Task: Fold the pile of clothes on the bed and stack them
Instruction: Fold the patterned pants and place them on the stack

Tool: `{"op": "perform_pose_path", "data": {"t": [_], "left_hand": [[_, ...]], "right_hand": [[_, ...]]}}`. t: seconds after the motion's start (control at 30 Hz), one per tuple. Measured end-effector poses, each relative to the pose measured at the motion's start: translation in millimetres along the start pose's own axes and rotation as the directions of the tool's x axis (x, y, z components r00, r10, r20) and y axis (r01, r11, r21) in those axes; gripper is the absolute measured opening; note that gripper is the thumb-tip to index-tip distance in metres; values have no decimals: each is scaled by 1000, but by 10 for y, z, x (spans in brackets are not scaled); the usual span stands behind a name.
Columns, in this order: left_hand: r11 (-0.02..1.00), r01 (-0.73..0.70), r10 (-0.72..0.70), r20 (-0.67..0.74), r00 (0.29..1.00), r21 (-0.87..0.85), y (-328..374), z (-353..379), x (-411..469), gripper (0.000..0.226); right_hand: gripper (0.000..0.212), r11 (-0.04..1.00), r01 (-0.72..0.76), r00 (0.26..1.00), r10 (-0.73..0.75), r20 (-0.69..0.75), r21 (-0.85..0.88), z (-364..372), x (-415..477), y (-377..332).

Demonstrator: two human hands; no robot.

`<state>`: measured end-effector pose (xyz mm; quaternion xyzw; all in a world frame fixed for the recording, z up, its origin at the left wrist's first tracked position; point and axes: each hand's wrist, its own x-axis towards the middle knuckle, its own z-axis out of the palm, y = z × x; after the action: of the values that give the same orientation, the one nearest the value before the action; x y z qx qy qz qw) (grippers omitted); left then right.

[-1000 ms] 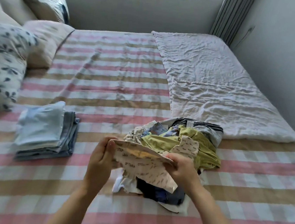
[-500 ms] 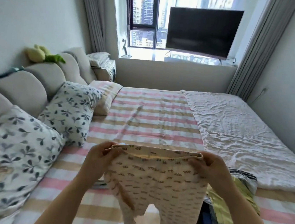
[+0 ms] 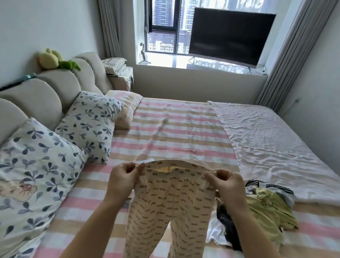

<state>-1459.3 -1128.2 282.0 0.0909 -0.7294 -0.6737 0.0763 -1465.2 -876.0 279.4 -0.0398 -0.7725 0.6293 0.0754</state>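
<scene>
Up above the striped bed (image 3: 175, 133), two hands hold one pair of pants (image 3: 168, 209) by the waistband, its two legs hanging. The left hand (image 3: 122, 178) pinches the left end and the right hand (image 3: 229, 188) the right end, fingers curled. One unfolded pile (image 3: 261, 211) lies on the bed just right of the pants; two leaf-print pillows lean at the left, the near pillow (image 3: 21, 175) and the far pillow (image 3: 89, 124).
</scene>
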Motion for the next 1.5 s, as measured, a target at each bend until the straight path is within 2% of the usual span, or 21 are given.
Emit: {"op": "perform_pose_path", "data": {"t": [0.17,0.2,0.33,0.53,0.7,0.87,0.93,1.0,1.03,1.07,1.1,1.17,1.23,1.27,1.37,1.5], "left_hand": [[995,-103,104,-94,990,15,-44,321,-499,5],[992,-124,127,-107,986,33,-36,382,-572,6],[984,-181,178,-137,974,-9,24,560,-793,12],[965,-258,263,-200,944,53,34,696,-892,24],[975,-223,221,-158,962,5,18,810,-897,35],[956,-126,135,15,991,-266,76,902,-829,27],[961,-177,191,44,981,-213,98,931,-770,21],[950,-308,306,-43,951,-50,100,919,-672,13],[943,-331,331,-106,938,13,88,906,-600,14],[946,-320,324,-152,934,50,72,883,-524,26],[960,-273,278,-135,951,59,56,855,-434,45],[993,-122,121,110,987,3,41,797,-235,76],[996,-57,79,391,917,-70,58,815,-60,64],[995,-67,95,442,892,-79,58,852,32,51],[994,-85,103,403,909,-63,45,980,272,23],[999,-38,36,394,918,-1,-82,1139,636,18]], "right_hand": [[8,990,124,992,-123,13,-74,304,-402,-129],[3,985,145,989,-142,28,-98,348,-455,-149],[9,945,238,971,-231,60,-226,465,-589,-230],[12,924,281,959,-278,49,-260,434,-632,-210],[16,959,259,962,-245,123,-116,371,-605,-153],[19,980,192,975,-184,123,-50,227,-462,-119],[17,978,206,970,-200,138,-36,133,-369,-123],[22,976,216,964,-211,161,-13,35,-276,-127],[26,977,215,963,-211,170,-4,-26,-217,-123],[29,978,210,961,-207,182,6,-89,-156,-118],[31,979,201,959,-201,200,19,-159,-84,-107],[30,983,171,951,-180,250,59,-283,62,-88],[32,986,136,941,-160,298,100,-395,232,-60],[35,986,124,936,-154,317,111,-438,326,-39],[36,988,84,931,-124,344,128,-526,608,51],[28,994,49,943,-79,324,98,-536,1017,206]]}}
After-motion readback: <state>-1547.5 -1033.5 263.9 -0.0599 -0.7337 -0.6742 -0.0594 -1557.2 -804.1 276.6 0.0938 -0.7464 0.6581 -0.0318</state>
